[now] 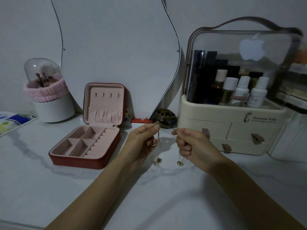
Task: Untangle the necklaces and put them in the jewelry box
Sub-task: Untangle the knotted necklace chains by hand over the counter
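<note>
Above the marbled white desk (49, 188), the left hand (141, 140) and right hand (191, 143) pinch thin gold necklaces (157, 138) stretched between them, beads dangling, right of the open red box (86, 146) lined in pink velvet.

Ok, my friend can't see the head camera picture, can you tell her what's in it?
Two hands, left hand and right hand, pinch thin gold necklaces above a white marble table. An open red jewelry box with pink lining sits to the left; a cream cosmetics organizer stands right.
</note>
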